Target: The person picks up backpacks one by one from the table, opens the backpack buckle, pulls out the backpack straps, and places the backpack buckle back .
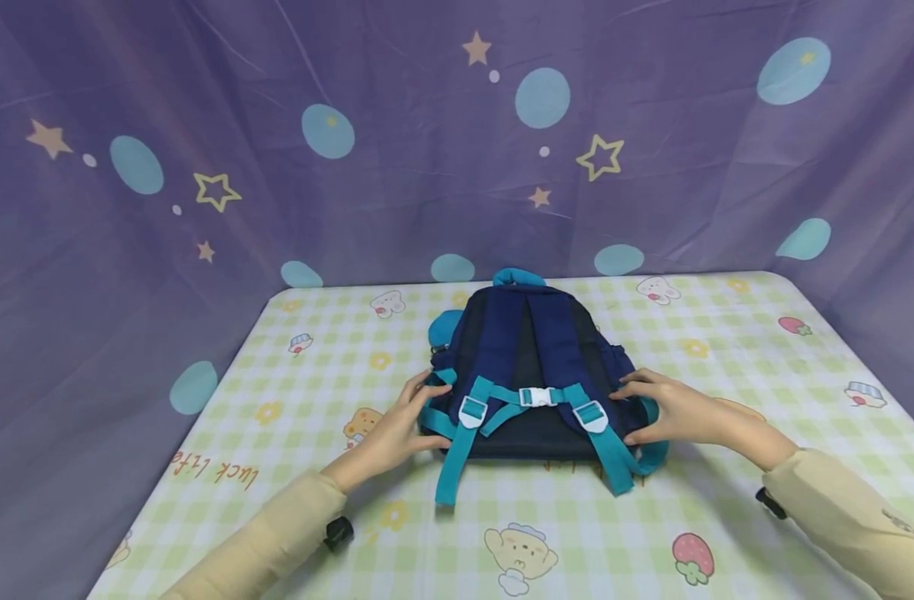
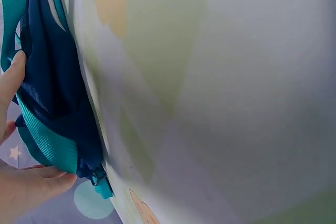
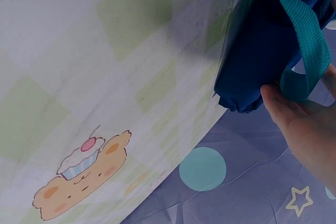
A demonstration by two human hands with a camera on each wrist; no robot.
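A navy backpack (image 1: 527,333) lies on the table with its shoulder straps facing up and its teal top loop (image 1: 518,277) toward the back. A white chest buckle (image 1: 537,397) joins the two straps. My left hand (image 1: 389,433) grips the bag's lower left side, thumb near the bottom edge and fingers over the side. At the lower right corner, my right hand (image 1: 674,408) grips the other side in the same way. Teal webbing (image 2: 50,140) runs beside the left fingers in the left wrist view. In the right wrist view, a teal strap loop (image 3: 307,40) hangs by the right hand.
A light green checked cloth (image 1: 337,333) with cartoon prints covers the table (image 1: 734,500). Behind it hangs a purple curtain (image 1: 427,200) with stars and blue spots. A blue rounded piece (image 1: 443,327) sticks out at the bag's upper left.
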